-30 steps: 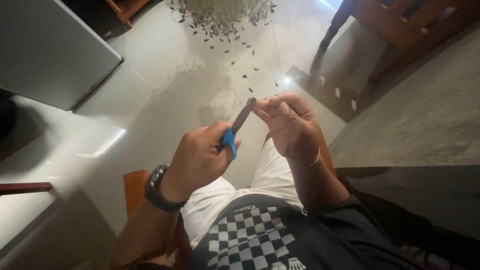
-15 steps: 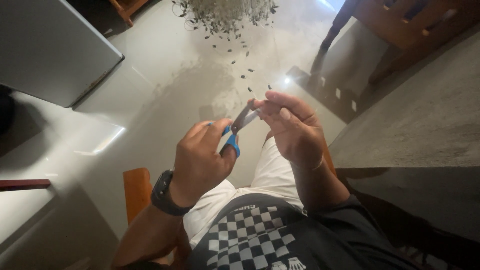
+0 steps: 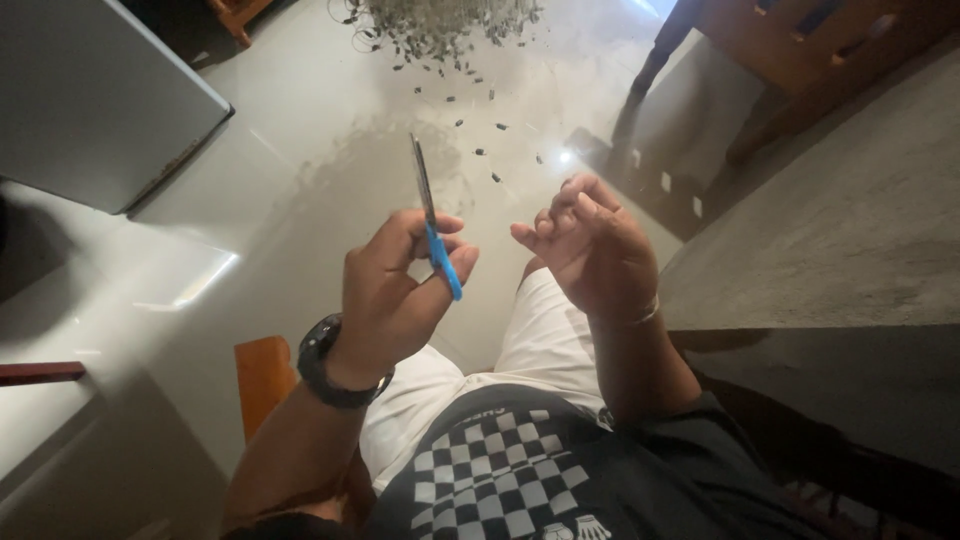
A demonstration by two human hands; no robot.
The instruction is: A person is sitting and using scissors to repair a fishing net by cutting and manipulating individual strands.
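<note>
Down low, closest to the camera, the person wears a black top with a checked pattern (image 3: 500,470) and white shorts (image 3: 545,345). An orange-brown chair (image 3: 262,375) shows just beside the left arm, which has a dark watch (image 3: 325,365) on the wrist.

The left hand (image 3: 395,290) is wrapped tight around a pair of scissors (image 3: 430,215) with blue handles. The blades point up and away and look closed together, though they are thin and hard to see well.

The right hand (image 3: 590,250) is near the scissors but not touching them. Its fingers are curled in loosely, with the tips bunched close. It may pinch something tiny, but I cannot tell. A thin bracelet (image 3: 635,318) sits on that wrist.

Farther out is the shiny pale floor (image 3: 300,200), with small dark bits (image 3: 480,130) lying apart on it. Past them sits a big pile of the same bits (image 3: 440,20). A grey surface (image 3: 840,230) runs along the right side, and a grey flat panel (image 3: 90,100) is at the far left.
</note>
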